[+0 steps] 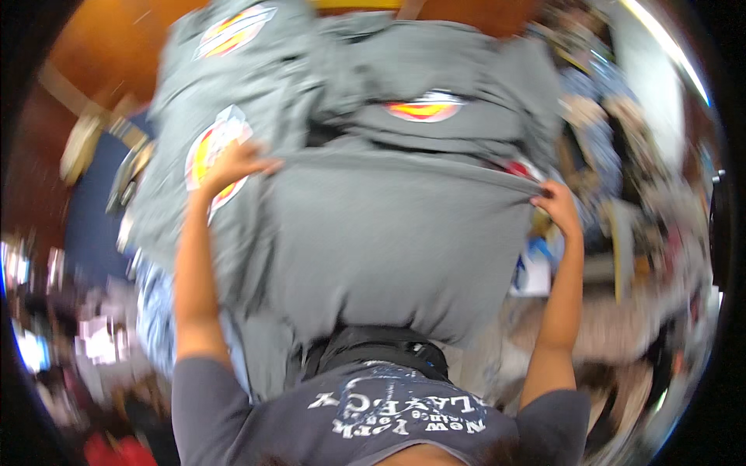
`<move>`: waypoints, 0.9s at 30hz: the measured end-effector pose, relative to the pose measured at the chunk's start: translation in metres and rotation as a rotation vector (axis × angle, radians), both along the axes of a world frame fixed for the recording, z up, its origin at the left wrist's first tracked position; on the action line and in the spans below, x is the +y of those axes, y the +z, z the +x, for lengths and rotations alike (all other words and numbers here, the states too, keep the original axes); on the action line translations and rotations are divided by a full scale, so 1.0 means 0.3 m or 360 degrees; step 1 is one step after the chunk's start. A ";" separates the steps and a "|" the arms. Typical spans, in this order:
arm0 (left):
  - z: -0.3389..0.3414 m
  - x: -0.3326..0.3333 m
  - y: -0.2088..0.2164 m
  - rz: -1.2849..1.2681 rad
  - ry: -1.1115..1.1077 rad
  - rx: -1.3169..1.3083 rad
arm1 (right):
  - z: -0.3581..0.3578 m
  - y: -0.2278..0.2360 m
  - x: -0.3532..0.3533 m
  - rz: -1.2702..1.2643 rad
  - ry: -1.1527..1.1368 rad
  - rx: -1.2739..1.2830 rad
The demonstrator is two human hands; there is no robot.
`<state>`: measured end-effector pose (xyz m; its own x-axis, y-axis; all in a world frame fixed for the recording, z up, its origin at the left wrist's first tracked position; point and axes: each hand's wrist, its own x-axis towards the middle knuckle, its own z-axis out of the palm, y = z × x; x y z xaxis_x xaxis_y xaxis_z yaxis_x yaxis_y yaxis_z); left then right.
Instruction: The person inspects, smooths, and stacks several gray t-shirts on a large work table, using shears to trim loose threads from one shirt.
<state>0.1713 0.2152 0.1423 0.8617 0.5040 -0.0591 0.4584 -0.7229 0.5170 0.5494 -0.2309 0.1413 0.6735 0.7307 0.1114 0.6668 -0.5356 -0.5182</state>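
Observation:
A grey T-shirt [404, 233] is stretched between my two hands, its straight hem running across the top and its lower part hanging toward my lap. My left hand [233, 167] pinches the hem at its left end, over a printed grey shirt lying beneath. At the right end, my right hand [558, 206] grips the hem's corner between thumb and fingers. Just beyond the hem lies another grey T-shirt [443, 58], folded over, with a red, yellow and white oval print [426, 107]. The picture is somewhat blurred by motion.
More grey shirts [229, 85] with similar oval prints spread on the left. Light blue cloth [155, 311] hangs below them. At the right are piled blue and beige fabrics [594, 116] and a white and blue item [535, 268]. A brown wooden surface [124, 46] shows at the far left.

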 end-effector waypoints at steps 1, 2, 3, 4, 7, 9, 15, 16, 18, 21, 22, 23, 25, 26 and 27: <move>0.068 0.037 -0.081 -0.0234 -0.0051 -0.0030 | 0.043 -0.079 0.066 0.0016 0.0012 0.0012; 0.127 0.051 -0.145 -0.0068 0.0112 0.0221 | 0.082 -0.164 0.116 0.0038 0.0023 0.0020; 0.178 0.062 -0.222 -0.0053 0.0113 0.0256 | 0.129 -0.264 0.129 0.0139 0.0138 0.0043; 0.279 0.054 -0.227 -0.0017 0.0109 0.0248 | 0.238 -0.390 0.097 0.0366 0.0089 0.0136; 0.232 -0.106 -0.272 0.0480 0.0664 -0.0367 | 0.065 -0.409 0.245 0.0095 -0.0050 -0.0773; 0.218 -0.280 -0.252 0.1174 0.0779 -0.0567 | -0.120 -0.385 0.308 0.0287 0.0140 -0.0784; 0.291 -0.630 -0.544 0.0671 -0.0007 -0.0486 | -0.516 -0.470 0.403 -0.0506 0.0460 -0.0704; 0.284 -0.624 -0.561 0.0691 -0.0018 -0.0474 | -0.504 -0.473 0.399 -0.0589 0.0402 -0.0753; 0.267 -0.608 -0.552 0.0681 0.0004 -0.0416 | -0.447 -0.445 0.352 -0.0784 0.0289 -0.0848; 0.249 -0.554 -0.491 0.0713 0.0123 -0.0327 | -0.350 -0.420 0.291 -0.0999 -0.0013 -0.0867; 0.244 -0.531 -0.481 0.0786 0.0172 -0.0318 | -0.317 -0.452 0.271 -0.0881 -0.0018 -0.0847; 0.241 -0.513 -0.468 0.0863 0.0221 -0.0312 | -0.281 -0.485 0.251 -0.0758 -0.0026 -0.0829; 0.253 -0.475 -0.435 0.0574 0.0315 -0.0236 | -0.256 -0.517 0.239 -0.0637 -0.0062 -0.0814; 0.254 -0.464 -0.422 0.0429 0.0369 -0.0199 | -0.256 -0.519 0.240 -0.0640 -0.0070 -0.0819; 0.256 -0.449 -0.443 0.0483 0.0363 -0.0253 | -0.257 -0.519 0.242 -0.0643 -0.0076 -0.0824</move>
